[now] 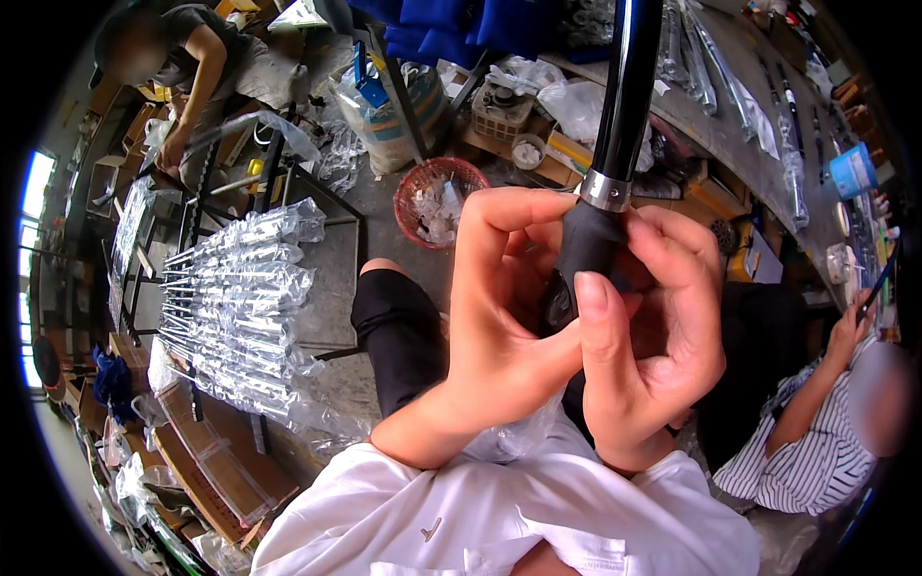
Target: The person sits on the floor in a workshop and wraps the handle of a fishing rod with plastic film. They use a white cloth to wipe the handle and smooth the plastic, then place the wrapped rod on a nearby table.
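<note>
Close in front of me, both hands are round the lower end of a black fishing rod (626,96). Its glossy thick shaft rises out of the top of the view. A silver metal collar (606,190) sits between the shaft and a matt black butt grip (588,235). My left hand (495,298) pinches at the collar's left side, thumb beneath the grip. From the right, my right hand (663,336) curls its fingers round the grip, with the thumb upright in front of it. Part of the grip is hidden behind my fingers.
Left, plastic-wrapped rods (240,307) lie in a row on a metal rack. A red basket (423,197) of plastic scraps stands on the floor ahead. Right is a workbench (711,115) with rods and a blue tub (853,173). Two other people work at far left and lower right.
</note>
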The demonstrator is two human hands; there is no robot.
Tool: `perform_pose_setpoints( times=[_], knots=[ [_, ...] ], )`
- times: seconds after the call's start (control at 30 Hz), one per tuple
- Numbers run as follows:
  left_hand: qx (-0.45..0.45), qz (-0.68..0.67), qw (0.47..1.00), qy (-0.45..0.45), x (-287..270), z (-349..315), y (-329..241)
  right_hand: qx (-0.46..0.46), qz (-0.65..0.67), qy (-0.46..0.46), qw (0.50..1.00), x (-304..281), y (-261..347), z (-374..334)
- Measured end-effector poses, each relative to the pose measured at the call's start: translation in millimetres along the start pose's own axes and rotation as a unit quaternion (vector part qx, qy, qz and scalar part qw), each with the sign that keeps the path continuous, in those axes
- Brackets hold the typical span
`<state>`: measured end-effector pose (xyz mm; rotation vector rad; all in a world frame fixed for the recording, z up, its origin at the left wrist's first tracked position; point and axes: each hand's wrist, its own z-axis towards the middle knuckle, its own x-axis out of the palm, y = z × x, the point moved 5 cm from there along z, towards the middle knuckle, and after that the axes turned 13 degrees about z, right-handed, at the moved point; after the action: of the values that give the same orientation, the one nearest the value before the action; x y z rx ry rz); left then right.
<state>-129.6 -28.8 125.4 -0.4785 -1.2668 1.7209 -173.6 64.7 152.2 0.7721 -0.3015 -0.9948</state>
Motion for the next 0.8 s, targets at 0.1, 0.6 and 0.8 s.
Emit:
perform_pose_setpoints(
  times=[0.1,0.6,0.8],
  knots=[
    [-0.007,0.0,1.0,-0.014,-0.8,-1.9,1.9,-0.001,0.014,-0.016,1.0,2.6,-1.8,1.0],
    [0.162,0.128,0.977,-0.053,-0.5,-4.1,-8.0,-0.064,-0.059,0.06,0.994,3.9,7.1,21.7],
    [0.221,0.169,0.957,-0.085,-2.3,-5.7,-7.7,-0.127,-0.093,0.072,0.985,-0.4,16.3,22.6]
  ],
)
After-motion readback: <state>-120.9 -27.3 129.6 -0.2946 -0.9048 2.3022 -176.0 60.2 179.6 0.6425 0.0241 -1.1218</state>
